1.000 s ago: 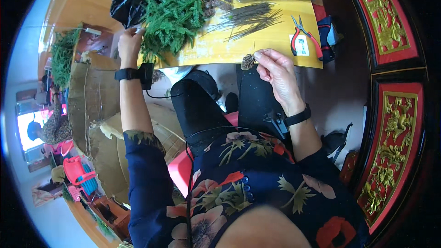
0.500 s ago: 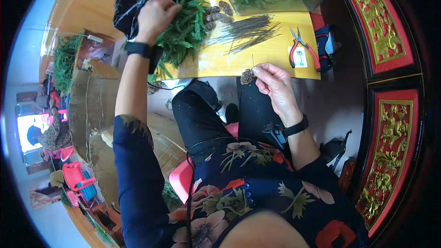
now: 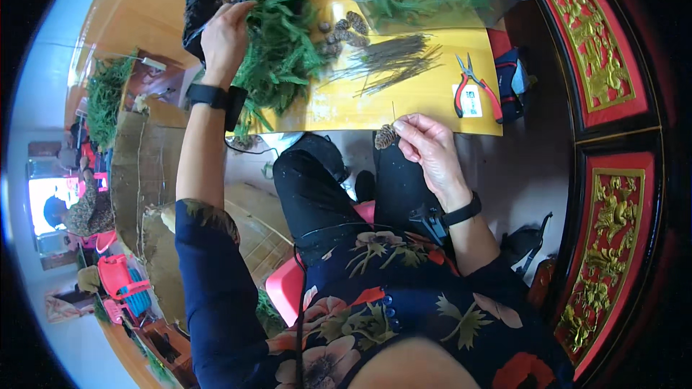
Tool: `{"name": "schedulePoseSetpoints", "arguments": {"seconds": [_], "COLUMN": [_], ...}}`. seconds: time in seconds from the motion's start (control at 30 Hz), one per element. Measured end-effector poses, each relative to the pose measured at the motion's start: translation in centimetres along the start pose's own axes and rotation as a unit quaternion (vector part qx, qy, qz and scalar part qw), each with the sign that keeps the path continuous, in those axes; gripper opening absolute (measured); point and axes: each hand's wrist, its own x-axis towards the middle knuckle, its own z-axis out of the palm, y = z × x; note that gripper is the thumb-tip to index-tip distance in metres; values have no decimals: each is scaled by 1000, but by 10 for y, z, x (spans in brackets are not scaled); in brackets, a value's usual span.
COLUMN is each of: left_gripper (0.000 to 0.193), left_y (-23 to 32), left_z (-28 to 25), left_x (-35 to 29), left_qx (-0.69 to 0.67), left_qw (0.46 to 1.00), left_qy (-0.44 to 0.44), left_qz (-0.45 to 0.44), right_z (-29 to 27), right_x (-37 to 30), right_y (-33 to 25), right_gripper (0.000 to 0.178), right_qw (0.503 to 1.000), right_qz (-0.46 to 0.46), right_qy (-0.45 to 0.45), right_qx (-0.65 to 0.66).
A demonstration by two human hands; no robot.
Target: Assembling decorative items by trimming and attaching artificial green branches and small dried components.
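Note:
My right hand (image 3: 435, 153) pinches a small brown pine cone (image 3: 386, 137) just off the table's near edge, and a thin wire stands up from the cone. At the far left of the table, my left hand (image 3: 225, 37) has its fingers closed at the edge of a pile of green artificial pine sprigs (image 3: 283, 50), on a sprig by the look of it. The sprigs are partly blurred. Several loose pine cones (image 3: 346, 29) lie beside the pile. To their right is a heap of thin dark wires (image 3: 396, 61). Red-handled pliers (image 3: 468, 75) rest at the table's right side.
Behind my left hand stands a black-bag-lined box (image 3: 198, 11) of pine cones. A clear plastic bin (image 3: 440, 11) of green sprigs sits at the back of the yellow table (image 3: 353, 112). Cardboard (image 3: 140, 166) stands at left; a carved red-and-gold panel (image 3: 613, 216) borders the right. Another person (image 3: 90, 205) sits far left.
My left hand has turned and closed its fingers at the sprigs, and the pile has shifted. My right hand with the pine cone has moved slightly lower in view.

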Motion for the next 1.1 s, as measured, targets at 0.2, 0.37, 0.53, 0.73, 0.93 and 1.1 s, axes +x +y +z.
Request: {"name": "schedulePoseSetpoints", "arguments": {"seconds": [0.2,0.37,0.53,0.73,0.93,1.1], "left_gripper": [26,15,13,17,18,18], "left_y": [-12,-14,7,60,108,136], "left_z": [-8,-19,-43,-65,-54,-40], "left_x": [-12,-20,-25,-47,-89,-114], "left_qx": [109,187,-62,-600,-701,-757], "left_qw": [979,970,991,731,616,524], "left_qy": [-21,-105,120,20,-41,-62], "left_qz": [173,115,-16,-325,-358,-387], "right_z": [2,2,2,-3,7,0], "right_x": [1,2,-1,-2,-4,-2], "right_y": [6,7,3,4,-5,-10], "right_gripper": [8,8,8,8,7,7], "right_qw": [1000,1000,1000,1000,996,985], "right_qz": [8,-6,4,-22,-77,-142], "right_qy": [-3,-15,2,-4,-49,-100], "right_qx": [-4,-12,-4,-10,-2,0]}}
